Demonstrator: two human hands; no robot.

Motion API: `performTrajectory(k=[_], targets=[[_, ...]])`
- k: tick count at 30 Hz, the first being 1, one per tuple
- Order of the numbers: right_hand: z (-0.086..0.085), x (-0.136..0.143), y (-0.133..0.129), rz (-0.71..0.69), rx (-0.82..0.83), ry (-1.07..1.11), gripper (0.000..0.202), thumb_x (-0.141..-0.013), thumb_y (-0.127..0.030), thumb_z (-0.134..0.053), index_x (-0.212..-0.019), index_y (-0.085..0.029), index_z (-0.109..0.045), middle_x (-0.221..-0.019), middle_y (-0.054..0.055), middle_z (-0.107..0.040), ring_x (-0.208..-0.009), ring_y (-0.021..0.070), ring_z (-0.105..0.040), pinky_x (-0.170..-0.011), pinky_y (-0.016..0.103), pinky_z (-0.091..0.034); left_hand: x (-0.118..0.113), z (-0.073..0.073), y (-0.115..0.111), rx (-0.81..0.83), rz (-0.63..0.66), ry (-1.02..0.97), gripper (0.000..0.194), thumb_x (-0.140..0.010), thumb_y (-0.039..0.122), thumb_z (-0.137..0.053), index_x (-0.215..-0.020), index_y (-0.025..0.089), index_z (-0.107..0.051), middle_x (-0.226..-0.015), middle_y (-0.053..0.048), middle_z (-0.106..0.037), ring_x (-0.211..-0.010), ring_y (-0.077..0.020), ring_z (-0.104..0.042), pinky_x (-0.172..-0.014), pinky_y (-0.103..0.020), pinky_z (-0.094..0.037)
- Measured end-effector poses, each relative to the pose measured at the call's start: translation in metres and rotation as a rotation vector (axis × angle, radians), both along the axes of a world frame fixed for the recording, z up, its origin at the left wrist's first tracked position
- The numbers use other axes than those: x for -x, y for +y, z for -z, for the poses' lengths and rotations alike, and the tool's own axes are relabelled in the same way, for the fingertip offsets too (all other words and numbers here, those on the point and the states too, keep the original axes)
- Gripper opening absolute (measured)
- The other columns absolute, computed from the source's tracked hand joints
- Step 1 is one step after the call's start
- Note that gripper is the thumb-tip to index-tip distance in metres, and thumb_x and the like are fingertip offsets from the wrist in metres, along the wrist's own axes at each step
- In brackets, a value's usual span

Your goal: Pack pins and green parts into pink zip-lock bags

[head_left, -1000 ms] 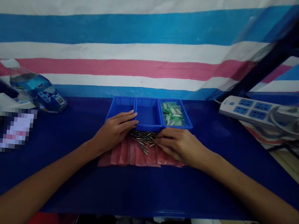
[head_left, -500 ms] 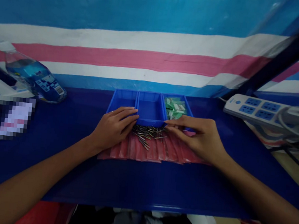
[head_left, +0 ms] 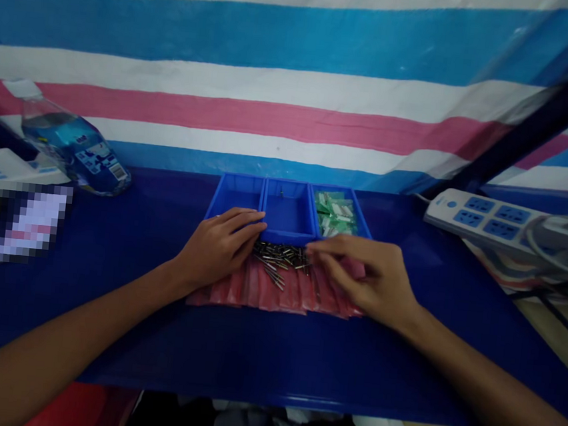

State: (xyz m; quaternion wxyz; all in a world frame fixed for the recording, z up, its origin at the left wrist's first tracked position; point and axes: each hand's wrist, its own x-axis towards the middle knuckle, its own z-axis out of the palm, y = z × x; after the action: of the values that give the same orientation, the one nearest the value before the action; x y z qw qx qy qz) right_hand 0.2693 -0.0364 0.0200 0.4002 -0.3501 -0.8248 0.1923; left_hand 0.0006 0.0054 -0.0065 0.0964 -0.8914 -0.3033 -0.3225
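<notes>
A striped sheet (head_left: 231,34) in white, blue and pink hangs behind a dark blue table (head_left: 250,350); on this table stands an empty-looking middle tray (head_left: 288,217), blue, with one small dark piece near its far wall. The left tray (head_left: 235,198) is just beside the middle tray on its left; the right tray (head_left: 364,227) is just beside it on its right, and bears green packets (head_left: 337,215).

The metal pins (head_left: 277,256) lie in a loose heap directly in front of the middle tray; they rest on red bags (head_left: 280,296), which are spread in a row before it.

The left hand (head_left: 221,244) is at the near left corner of the middle tray, its fingers close together and a little bent; I cannot tell if it grips something. The right hand (head_left: 379,269) is at the near right corner, thumb and forefinger bent toward the heap; whether a pin is between them, I cannot tell.

A bottle (head_left: 81,153) leans well left of the middle tray; a power strip (head_left: 445,208) is well to its right.
</notes>
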Motion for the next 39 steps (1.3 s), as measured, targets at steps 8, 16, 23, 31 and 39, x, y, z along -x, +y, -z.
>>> performTrajectory(k=[8, 16, 23, 31, 39], targets=[[0.016, -0.001, 0.008, -0.126, -0.178, -0.539, 0.027, -0.099, -0.016, -0.046, -0.111, -0.013, -0.070, -0.099, 0.011, -0.069, -0.090, 0.0205, -0.065, -0.078, 0.036, -0.057, 0.000, 0.000, 0.000, -0.027, 0.013, 0.010, 0.026, -0.094, 0.013, -0.055, -0.119, 0.013, -0.063, -0.124, -0.010, -0.066, -0.115, -0.0209, -0.062, -0.099, -0.040, -0.055], [-0.003, 0.001, 0.002, 0.072, 0.239, 0.015, 0.011, -0.088, -0.030, -0.069, -0.086, -0.020, -0.072, -0.074, 0.002, -0.064, -0.067, 0.0137, -0.060, -0.062, 0.027, -0.050, 0.001, 0.002, 0.000, -0.042, 0.006, 0.017, 0.026, -0.093, 0.013, -0.056, -0.118, 0.012, -0.063, -0.125, -0.009, -0.066, -0.114, -0.0200, -0.062, -0.099, -0.038, -0.055], [-0.007, -0.003, 0.002, 0.160, 0.295, 0.150, 0.023, -0.093, -0.032, -0.063, -0.113, -0.024, -0.071, -0.095, 0.004, -0.074, -0.082, 0.0162, -0.068, -0.070, 0.028, -0.054, -0.001, 0.002, 0.001, -0.029, -0.003, 0.020, 0.026, -0.093, 0.012, -0.056, -0.118, 0.013, -0.063, -0.125, -0.009, -0.066, -0.114, -0.0205, -0.062, -0.098, -0.039, -0.056], [0.023, -0.002, 0.009, -0.037, -0.099, -0.547, 0.028, -0.099, -0.021, -0.047, -0.117, -0.016, -0.068, -0.108, 0.009, -0.069, -0.095, 0.0218, -0.068, -0.083, 0.038, -0.057, -0.001, 0.002, 0.000, -0.031, 0.008, 0.001, 0.026, -0.093, 0.012, -0.055, -0.118, 0.014, -0.063, -0.125, -0.009, -0.066, -0.113, -0.0198, -0.062, -0.097, -0.039, -0.056], [0.011, 0.002, 0.006, 0.049, 0.096, -0.197, 0.028, -0.092, -0.018, -0.059, -0.119, -0.018, -0.064, -0.096, 0.004, -0.067, -0.080, 0.0150, -0.064, -0.075, 0.031, -0.054, 0.000, 0.003, 0.000, -0.034, -0.002, 0.016, 0.027, -0.094, 0.012, -0.055, -0.119, 0.014, -0.063, -0.125, -0.010, -0.066, -0.113, -0.0210, -0.063, -0.096, -0.040, -0.057]])
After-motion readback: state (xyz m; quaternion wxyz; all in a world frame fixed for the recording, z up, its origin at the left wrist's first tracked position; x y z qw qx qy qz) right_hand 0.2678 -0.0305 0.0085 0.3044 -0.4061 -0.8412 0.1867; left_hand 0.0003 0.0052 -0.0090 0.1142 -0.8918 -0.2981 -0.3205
